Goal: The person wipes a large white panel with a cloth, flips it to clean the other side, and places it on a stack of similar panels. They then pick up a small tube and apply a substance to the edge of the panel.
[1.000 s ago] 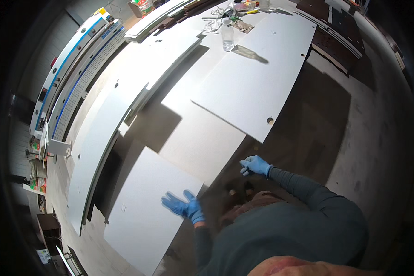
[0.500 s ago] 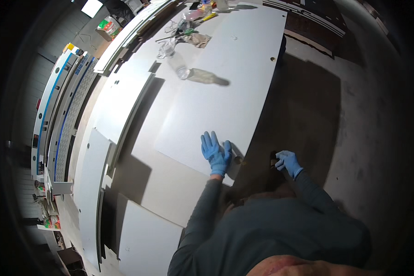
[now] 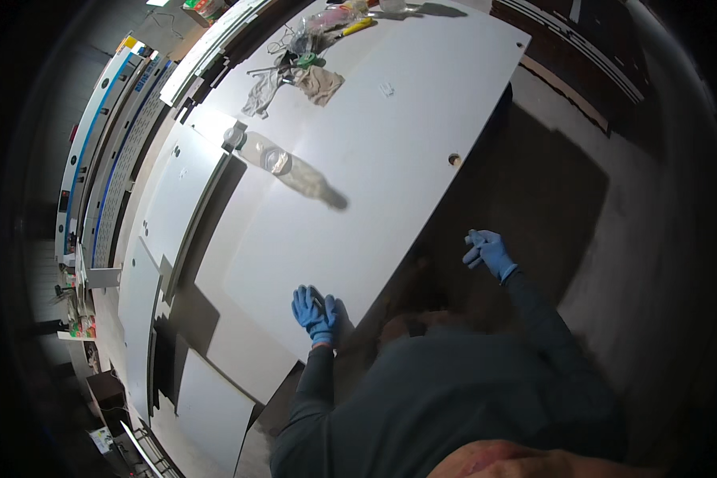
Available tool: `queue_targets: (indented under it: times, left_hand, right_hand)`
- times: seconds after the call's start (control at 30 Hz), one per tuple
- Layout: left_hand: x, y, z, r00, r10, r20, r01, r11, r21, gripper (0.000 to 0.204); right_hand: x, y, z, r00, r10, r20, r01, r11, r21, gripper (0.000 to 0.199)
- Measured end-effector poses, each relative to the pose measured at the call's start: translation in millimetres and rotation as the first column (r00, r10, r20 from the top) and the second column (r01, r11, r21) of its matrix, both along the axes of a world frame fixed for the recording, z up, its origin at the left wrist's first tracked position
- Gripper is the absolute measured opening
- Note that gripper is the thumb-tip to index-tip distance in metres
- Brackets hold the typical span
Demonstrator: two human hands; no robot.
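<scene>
My left hand [image 3: 315, 315], in a blue glove, lies on the near end of a large white panel [image 3: 374, 159]. Its fingers are stretched out and the thumb stands apart. My right hand [image 3: 492, 255], also gloved in blue, hovers past the panel's right edge, touching nothing I can see. Its fingers are partly bent and apart, with nothing clearly visible in them. Along the panel's right edge is a round hole [image 3: 454, 159]. Farther off on the white surface, a clear bottle [image 3: 234, 136] casts a long shadow.
Rags [image 3: 319, 84], a yellow-handled tool [image 3: 357, 27] and wire lie at the far end. White boards [image 3: 179, 191] are stacked on the left, with another board [image 3: 211, 406] nearer me. A long blue-and-white machine [image 3: 95, 143] stands beyond. Dark stacked panels [image 3: 581, 48] stand far right.
My view has shifted, so the panel and bottle sit differently in it. My left hand appears lower and farther left, still on the panel. My right hand has risen slightly, its fingers less curled.
</scene>
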State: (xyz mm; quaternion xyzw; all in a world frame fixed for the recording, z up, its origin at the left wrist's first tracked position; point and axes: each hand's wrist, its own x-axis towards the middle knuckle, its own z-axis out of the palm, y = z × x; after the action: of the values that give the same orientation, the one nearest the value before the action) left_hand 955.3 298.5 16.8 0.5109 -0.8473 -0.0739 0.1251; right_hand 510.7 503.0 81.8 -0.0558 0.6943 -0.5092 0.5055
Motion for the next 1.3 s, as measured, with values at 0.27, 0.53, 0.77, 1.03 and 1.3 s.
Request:
queue_targets:
  times: [0.27, 0.53, 0.77, 1.03, 1.3]
  left_hand:
    - [-237.1, -111.3, -2.1, 0.923, 0.012, -0.385, -0.125, 0.955, -0.271, 0.053]
    - [-486.3, -297.6, 0.8, 0.834, 0.257, -0.489, -0.328, 0.942, -0.064, 0.056]
    - [-528.6, -318.3, -9.5, 0.883, 0.432, -0.184, -0.438, 0.899, 0.009, 0.07]
    - [-538.7, -327.8, 3.3, 0.853, 0.498, -0.156, -0.497, 0.866, 0.051, 0.067]
    - [-538.8, -333.1, -1.4, 0.843, 0.51, -0.172, -0.514, 0.857, 0.027, 0.064]
  right_hand:
    - [-152.9, -170.0, 10.7, 0.977, 0.192, -0.094, -0.203, 0.971, -0.129, 0.024]
    - [-288.8, -333.9, 30.0, 0.942, 0.197, -0.271, -0.249, 0.953, -0.172, 0.028]
    - [-387.4, -579.6, 11.5, 0.805, 0.272, -0.527, -0.491, 0.804, -0.335, 0.033]
    - [-423.1, -865.3, -18.9, 0.314, 0.143, -0.939, -0.696, 0.707, -0.125, 0.039]
    - [-403.3, -981.0, -29.2, 0.3, 0.708, -0.64, -0.858, 0.493, 0.144, 0.022]
